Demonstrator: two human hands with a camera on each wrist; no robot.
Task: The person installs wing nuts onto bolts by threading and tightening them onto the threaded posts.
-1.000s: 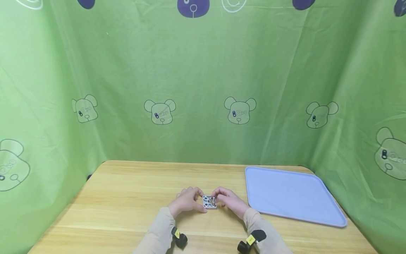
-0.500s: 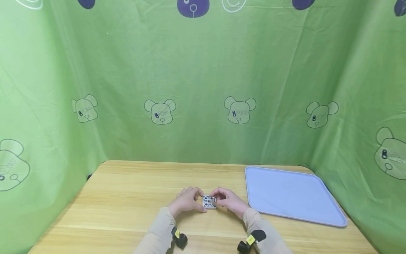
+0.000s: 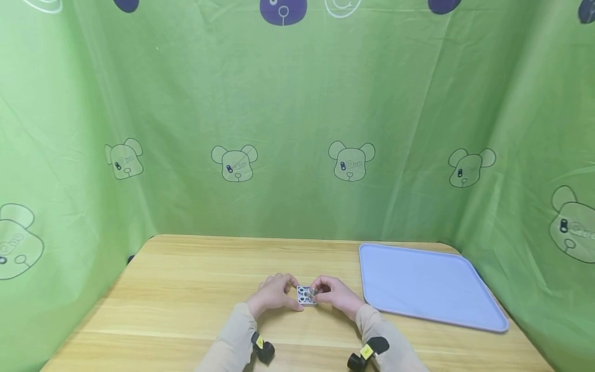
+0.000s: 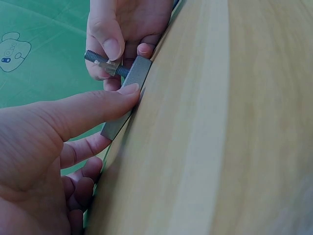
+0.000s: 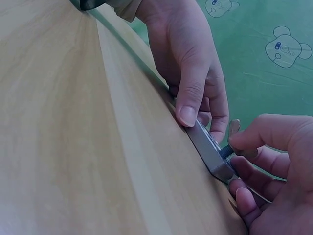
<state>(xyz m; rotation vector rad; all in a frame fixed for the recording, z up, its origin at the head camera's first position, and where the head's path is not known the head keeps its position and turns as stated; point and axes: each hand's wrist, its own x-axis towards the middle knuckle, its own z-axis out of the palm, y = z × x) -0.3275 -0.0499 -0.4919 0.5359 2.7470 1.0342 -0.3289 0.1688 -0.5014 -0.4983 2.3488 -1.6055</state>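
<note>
A small square metal plate (image 3: 302, 296) with round holes lies flat on the wooden table. My left hand (image 3: 273, 294) holds it by the left side; in the left wrist view the thumb presses one edge of the plate (image 4: 140, 69). From the plate rises a threaded bolt (image 4: 91, 55) carrying a wing nut (image 5: 234, 127). My right hand (image 3: 339, 295) pinches the wing nut between thumb and index finger, while other fingertips lie beside the plate's right end. The right fingers hide part of the wing nut and the bolt.
A pale blue tray (image 3: 427, 289) lies on the right part of the wooden table (image 3: 200, 268). Green curtains (image 3: 297, 206) with bear prints hang behind and at both sides. Each sleeve bears a black wrist camera (image 3: 265, 352).
My right thumb and index finger have shifted round the wing nut, and the nut's wings stand at a different angle. The left hand and the plate have stayed in place.
</note>
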